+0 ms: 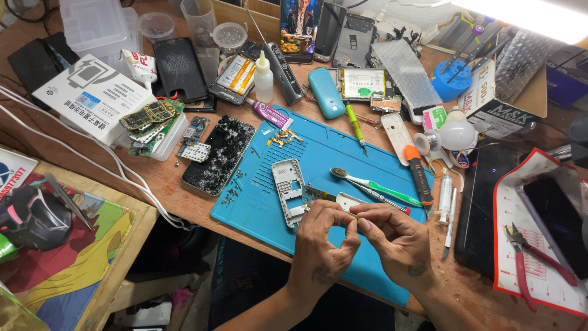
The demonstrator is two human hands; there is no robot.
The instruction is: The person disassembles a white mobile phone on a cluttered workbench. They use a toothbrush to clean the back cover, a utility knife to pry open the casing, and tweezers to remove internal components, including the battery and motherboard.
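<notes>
Both hands meet over the near half of a blue silicone repair mat [331, 159]. The left hand [324, 236] and the right hand [395, 236] bring their thumbs and forefingers together on one small, thin part [356, 216] held between the two sets of fingertips (too small to say what it is). The remaining fingers of each hand curl loosely under the palms.

Just beyond the left fingertips lies a grey keypad phone frame [288, 191], lengthwise on the mat, and touching its right side is a small circuit board [318, 194] that runs toward the pinched part. Just beyond the right fingertips a green-and-white toothbrush [373, 182] lies slanted, with a thin metal tool [383, 198] beside it on the nearer side. Farther out from the right fingers, at the mat's right edge, rests an orange-and-black screwdriver [418, 175].

Well beyond the left fingers, off the mat's left edge, a smartphone with a shattered screen [218, 154] lies face up, small screws scattered between it and the mat. A green precision screwdriver [355, 127] lies at the mat's far edge, near a little heap of gold-coloured bits [283, 137]. Red-handled pliers [527, 260] sit well to the right of the right hand.
</notes>
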